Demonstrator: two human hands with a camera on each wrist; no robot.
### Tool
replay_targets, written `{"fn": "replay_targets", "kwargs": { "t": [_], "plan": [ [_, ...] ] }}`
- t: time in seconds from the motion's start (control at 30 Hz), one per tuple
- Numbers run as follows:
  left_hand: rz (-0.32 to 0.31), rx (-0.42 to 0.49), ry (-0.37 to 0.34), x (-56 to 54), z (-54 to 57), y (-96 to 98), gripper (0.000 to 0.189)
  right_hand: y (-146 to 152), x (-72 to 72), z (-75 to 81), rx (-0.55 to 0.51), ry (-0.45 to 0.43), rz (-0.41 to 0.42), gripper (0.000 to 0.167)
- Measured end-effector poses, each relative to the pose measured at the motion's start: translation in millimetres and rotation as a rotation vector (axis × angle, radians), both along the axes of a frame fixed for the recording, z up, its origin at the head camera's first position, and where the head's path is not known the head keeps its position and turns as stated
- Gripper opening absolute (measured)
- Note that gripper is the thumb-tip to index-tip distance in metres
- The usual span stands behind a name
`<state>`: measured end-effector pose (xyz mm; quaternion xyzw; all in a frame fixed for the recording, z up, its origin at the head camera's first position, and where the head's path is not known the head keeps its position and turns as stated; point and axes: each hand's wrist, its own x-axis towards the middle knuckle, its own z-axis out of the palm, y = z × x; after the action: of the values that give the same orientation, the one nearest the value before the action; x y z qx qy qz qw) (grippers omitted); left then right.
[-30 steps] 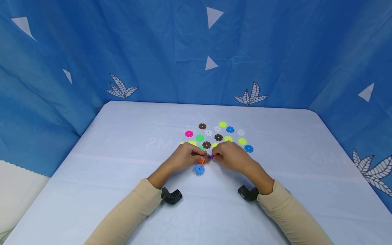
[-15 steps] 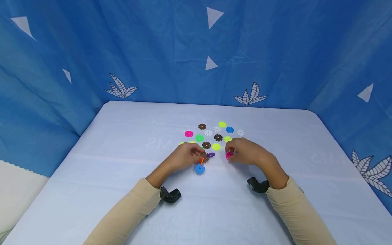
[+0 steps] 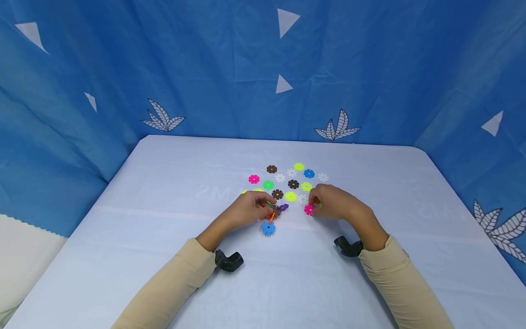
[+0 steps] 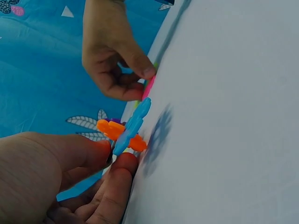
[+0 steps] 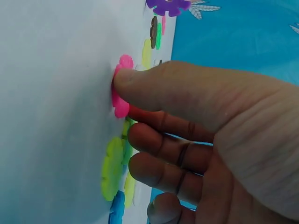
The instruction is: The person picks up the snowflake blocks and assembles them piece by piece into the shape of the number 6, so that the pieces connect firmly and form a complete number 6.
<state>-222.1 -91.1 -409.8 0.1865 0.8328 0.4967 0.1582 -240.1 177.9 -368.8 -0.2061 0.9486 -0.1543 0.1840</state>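
My left hand [image 3: 246,212] grips a cluster of joined notched plastic discs just above the table. A blue disc [image 3: 268,228] hangs at its near end, slotted to an orange disc [image 4: 108,129]. A purple disc [image 3: 283,207] sticks out on the right side, beside a brown one partly hidden by my fingers. To the right, my right hand [image 3: 339,203] pinches a pink notched disc [image 5: 122,110] at the tabletop, thumb on its near face. The other fingers curl loosely. Behind that hand lie green and yellow discs, partly covered.
Several loose discs lie flat beyond my hands, among them a brown disc [image 3: 277,194], a yellow disc [image 3: 291,196], a green disc [image 3: 268,185] and a blue disc [image 3: 309,173]. The white table [image 3: 185,173] ends at a blue curtain [image 3: 230,68].
My right hand has left the purple disc on the cluster, moved right and taken hold of the pink disc. My left hand has stayed nearly still with the cluster.
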Motion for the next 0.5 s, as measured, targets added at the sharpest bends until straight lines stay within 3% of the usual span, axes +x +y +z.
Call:
{"fn": "replay_targets", "kwargs": {
  "t": [0.23, 0.4, 0.5],
  "plan": [
    [0.005, -0.013, -0.004, -0.1, -0.6, 1.5, 0.019, 0.3, 0.2, -2.4, -0.073, 0.011, 0.01, 0.025],
    [0.016, -0.008, 0.006, -0.2, -1.6, 2.8, 0.017, -2.5, -1.2, -6.3, -0.252, 0.014, -0.015, 0.013],
    [0.008, 0.013, 0.016, 0.3, -1.1, 3.4, 0.016, -4.7, -2.4, -10.2, -0.398, -0.07, -0.064, 0.01]
  ]
}}
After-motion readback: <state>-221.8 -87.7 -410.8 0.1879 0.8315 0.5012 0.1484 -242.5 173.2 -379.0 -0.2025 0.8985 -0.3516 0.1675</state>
